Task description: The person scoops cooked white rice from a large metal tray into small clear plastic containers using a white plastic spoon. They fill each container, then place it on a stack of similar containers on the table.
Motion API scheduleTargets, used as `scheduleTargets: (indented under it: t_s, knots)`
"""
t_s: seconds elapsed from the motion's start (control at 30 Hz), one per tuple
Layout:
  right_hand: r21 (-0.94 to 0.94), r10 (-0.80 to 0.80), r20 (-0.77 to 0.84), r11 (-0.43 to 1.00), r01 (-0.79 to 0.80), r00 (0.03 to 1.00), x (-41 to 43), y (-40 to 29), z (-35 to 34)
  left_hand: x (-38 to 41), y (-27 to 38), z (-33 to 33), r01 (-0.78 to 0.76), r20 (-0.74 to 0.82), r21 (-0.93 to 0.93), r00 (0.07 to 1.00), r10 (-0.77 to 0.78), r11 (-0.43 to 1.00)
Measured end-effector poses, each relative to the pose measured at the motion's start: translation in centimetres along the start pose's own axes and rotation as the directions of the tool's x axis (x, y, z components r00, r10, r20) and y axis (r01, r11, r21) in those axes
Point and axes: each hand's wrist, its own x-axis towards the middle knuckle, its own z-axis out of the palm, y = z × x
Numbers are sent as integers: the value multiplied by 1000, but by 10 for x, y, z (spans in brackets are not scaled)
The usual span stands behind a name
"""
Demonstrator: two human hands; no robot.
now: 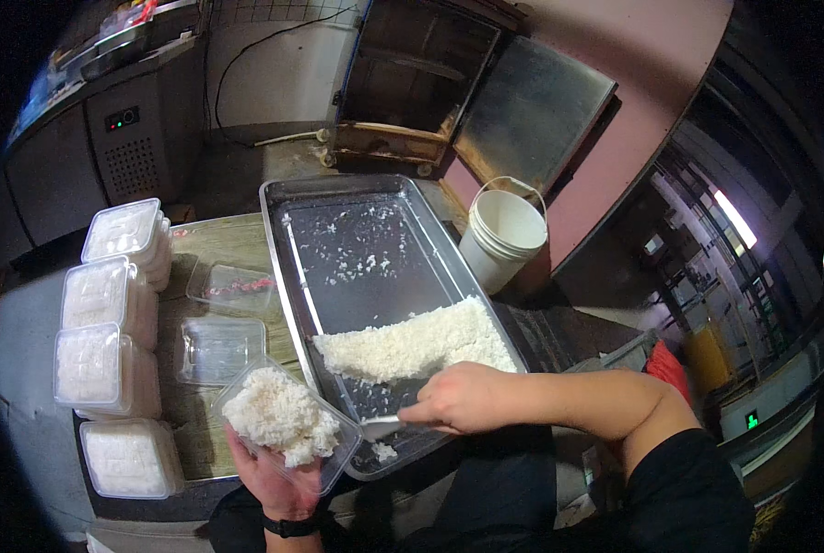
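Cooked white rice (281, 415) is heaped in a clear plastic container (346, 442), which my left hand (281, 477) supports from below and at its near side. My right hand (464, 397) grips a flat utensil (381, 425), probably a rice paddle or scraper; its blade is low over the near end of a large metal tray (377, 297), close to the container's rim. Just beyond that hand, a thick band of rice (412, 342) crosses the tray. Scattered grains stick to the tray's far part, and a small clump (384, 451) lies near its front edge.
Stacks of lidded, rice-filled containers (108, 363) line the left of the wooden table (204, 442). A clear container (222, 351) and a clear piece, perhaps a lid (229, 285), lie beside the tray. A white bucket (502, 238) stands beyond the tray's right edge, near a wheeled cabinet (412, 76).
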Motion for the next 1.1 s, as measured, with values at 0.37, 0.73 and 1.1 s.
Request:
scheduleTargets:
  t_s: [0.37,0.73,1.1]
  knots:
    - [116,307,322,926,-359,895,28,-11,-19,-1,2,8,123,7,-113,992,-123,986]
    - [408,426,170,790,-457,888,36,-38,13,2,-4,-2,129,50,-123,991,-124,984]
    - [920,545,391,-268,-288,742,-41,-12,61,0,3,7,76,86,-141,994,-65,987]
